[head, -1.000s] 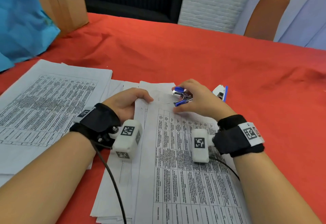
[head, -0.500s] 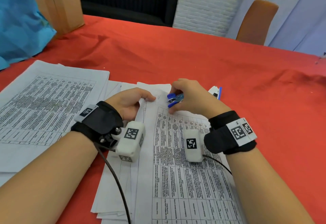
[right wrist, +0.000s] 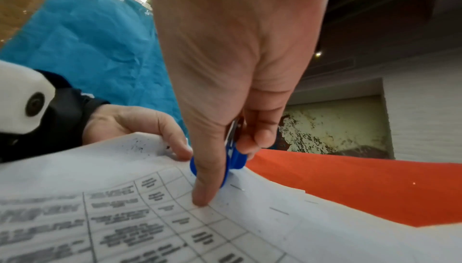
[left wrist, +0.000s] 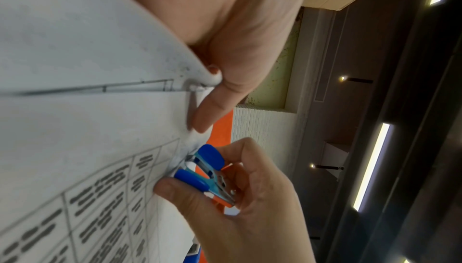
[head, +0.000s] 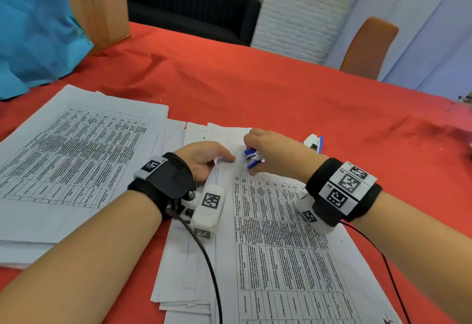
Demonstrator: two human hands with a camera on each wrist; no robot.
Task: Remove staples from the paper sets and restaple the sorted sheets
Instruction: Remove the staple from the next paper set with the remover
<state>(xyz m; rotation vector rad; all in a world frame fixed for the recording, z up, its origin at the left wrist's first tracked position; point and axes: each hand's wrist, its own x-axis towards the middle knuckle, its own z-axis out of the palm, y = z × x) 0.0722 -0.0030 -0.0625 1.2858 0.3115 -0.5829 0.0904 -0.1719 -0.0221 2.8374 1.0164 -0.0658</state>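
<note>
A printed paper set (head: 275, 234) lies before me on the red cloth. My right hand (head: 265, 152) pinches a blue staple remover (head: 251, 158) between thumb and fingers, its claws down on the sheet's top left corner (left wrist: 185, 160). In the right wrist view the remover (right wrist: 233, 158) sits behind my thumb, and staples (right wrist: 278, 211) show along the paper's top edge. My left hand (head: 204, 157) grips the left edge of the set, thumb on top (left wrist: 210, 109), fingers curled under. A blue and white stapler (head: 314, 142) lies just behind my right hand.
A second stack of printed sheets (head: 71, 160) lies at the left. A blue bag (head: 33, 30) and a cardboard box (head: 99, 4) stand at the far left of the red table (head: 281, 94). An orange chair (head: 367, 48) stands behind the far edge.
My right hand has tipped the staple remover down onto the paper's top corner and closed more tightly round it. The left hand has kept its grip on the edge.
</note>
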